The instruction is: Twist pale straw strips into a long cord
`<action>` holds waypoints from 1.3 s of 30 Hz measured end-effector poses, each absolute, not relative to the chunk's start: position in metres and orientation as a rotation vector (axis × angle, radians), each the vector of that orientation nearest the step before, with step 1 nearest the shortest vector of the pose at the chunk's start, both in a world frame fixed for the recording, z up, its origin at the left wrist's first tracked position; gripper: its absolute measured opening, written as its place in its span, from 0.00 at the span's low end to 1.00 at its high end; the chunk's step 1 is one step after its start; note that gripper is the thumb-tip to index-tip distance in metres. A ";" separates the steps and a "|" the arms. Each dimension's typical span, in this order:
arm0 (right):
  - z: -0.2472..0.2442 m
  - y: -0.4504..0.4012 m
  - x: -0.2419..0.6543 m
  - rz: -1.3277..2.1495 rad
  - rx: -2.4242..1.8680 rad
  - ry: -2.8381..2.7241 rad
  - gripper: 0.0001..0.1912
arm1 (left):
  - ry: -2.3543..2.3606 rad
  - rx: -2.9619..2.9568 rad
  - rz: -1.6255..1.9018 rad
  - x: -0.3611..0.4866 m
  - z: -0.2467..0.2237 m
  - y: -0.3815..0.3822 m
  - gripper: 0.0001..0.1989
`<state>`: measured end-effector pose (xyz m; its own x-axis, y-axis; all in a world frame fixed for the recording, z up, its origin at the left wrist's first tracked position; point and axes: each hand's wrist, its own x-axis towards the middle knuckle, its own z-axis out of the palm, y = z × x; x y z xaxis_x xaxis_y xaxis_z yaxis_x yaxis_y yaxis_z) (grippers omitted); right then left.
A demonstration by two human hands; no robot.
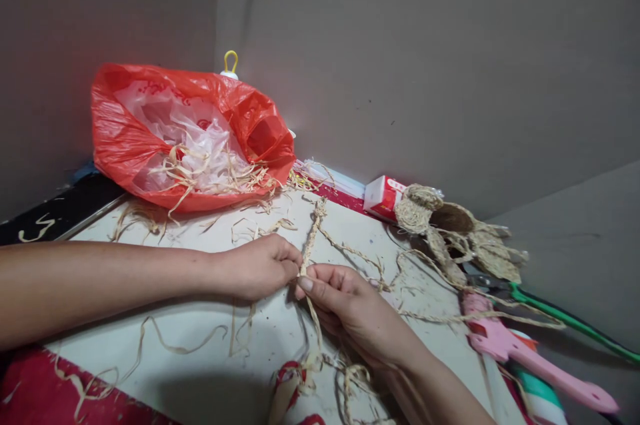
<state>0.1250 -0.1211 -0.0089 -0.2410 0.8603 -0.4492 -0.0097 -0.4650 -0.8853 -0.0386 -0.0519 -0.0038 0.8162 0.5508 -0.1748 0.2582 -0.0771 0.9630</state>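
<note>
Thin plaited cord of pale tan, straw-like fibre (311,238) slants over the white, flat-topped counter (200,371), its near end in both hands: left hand (267,266) in a narrow grip on it, right hand (345,295) pinching it just beside, under the thumb (loose strands trail below). Beyond the left forearm, a crinkled red plastic bag (113,138) gapes, dry tan fibre strips (245,177) at its mouth. To the right, a pink plastic-handled tool (543,365) lies near green-and-black-handled shears (575,323).
</note>
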 end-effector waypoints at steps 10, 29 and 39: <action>-0.005 -0.119 0.130 1.675 -1.489 -1.304 0.20 | 0.628 1.694 0.221 -0.039 -0.007 -0.044 0.12; 0.024 -0.119 0.153 1.564 -1.624 -1.809 0.19 | 0.743 1.305 0.181 -0.041 -0.002 -0.047 0.12; 0.048 -0.112 0.167 1.622 -1.536 -1.851 0.23 | 0.840 1.213 0.271 -0.037 -0.007 -0.061 0.10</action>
<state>0.1668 -0.1123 0.0483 -0.4186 0.7989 -0.4319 0.5329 -0.1690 -0.8291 -0.0373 -0.0611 -0.0073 0.6783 0.6010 -0.4227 0.2406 0.3619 0.9006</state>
